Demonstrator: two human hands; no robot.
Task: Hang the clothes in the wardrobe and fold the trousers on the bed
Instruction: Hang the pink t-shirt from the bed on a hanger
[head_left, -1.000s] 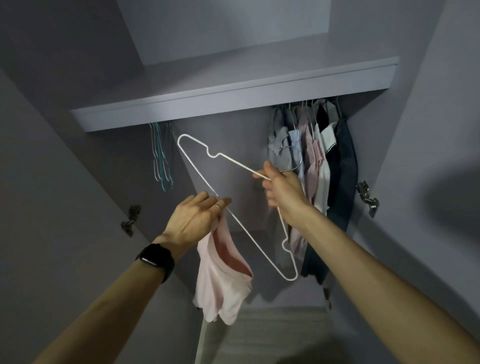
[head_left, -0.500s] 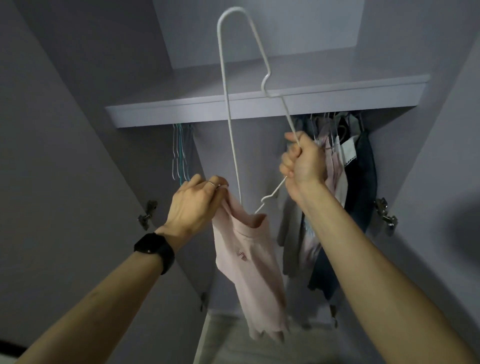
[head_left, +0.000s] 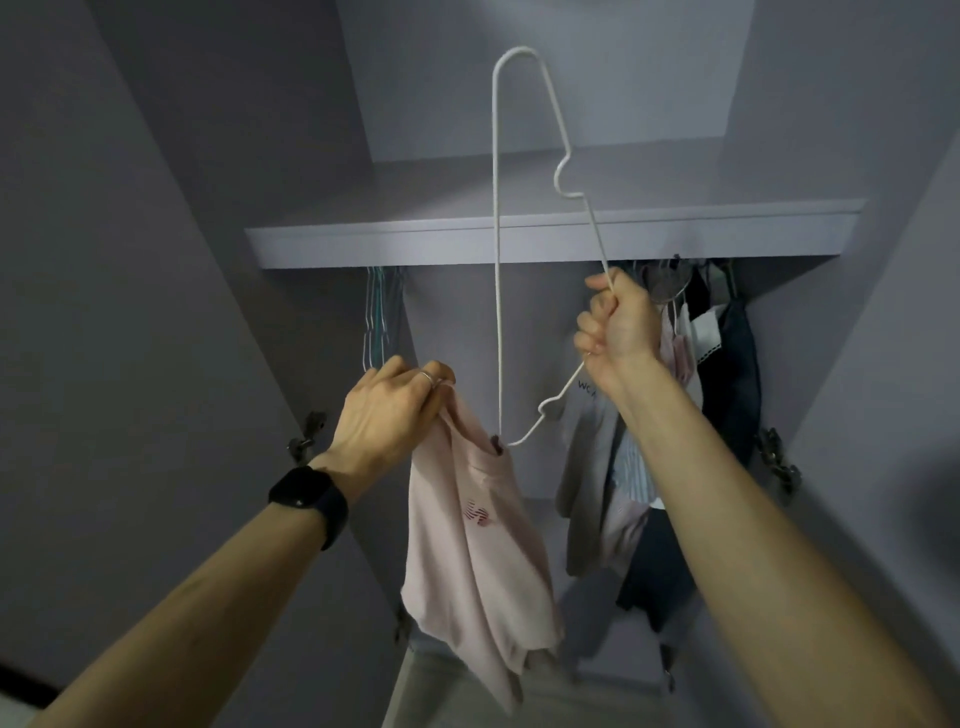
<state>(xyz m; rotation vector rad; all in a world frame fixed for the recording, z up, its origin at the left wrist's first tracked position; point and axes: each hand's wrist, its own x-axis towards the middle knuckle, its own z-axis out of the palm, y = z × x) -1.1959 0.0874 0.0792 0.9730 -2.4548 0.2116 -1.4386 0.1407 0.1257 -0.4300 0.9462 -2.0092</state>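
Head: right hand (head_left: 621, 325) fisted on hanger (head_left: 497, 260)

Dim throughout, with a cool grey-violet cast and little contrast. The light seems to come from behind the camera: it falls softly on the forearms (head_left: 753, 519) and on the front edge of the shelf (head_left: 519, 244), the palest band in view. Below the shelf it drops off — the hanging clothes (head_left: 732, 374) sink into shadow, the dark pieces nearly without detail. A vague dark shadow lies on the right-hand panel (head_left: 883, 364), near the frame edge. The white hanger (head_left: 497, 260) reads crisp against the grey; the pink shirt (head_left: 467, 545) is softer, its lower hem smeared. Wide-angle stretch splays the wardrobe sides outward and lengthens the arms toward the lower corners — detail there turns mushy.
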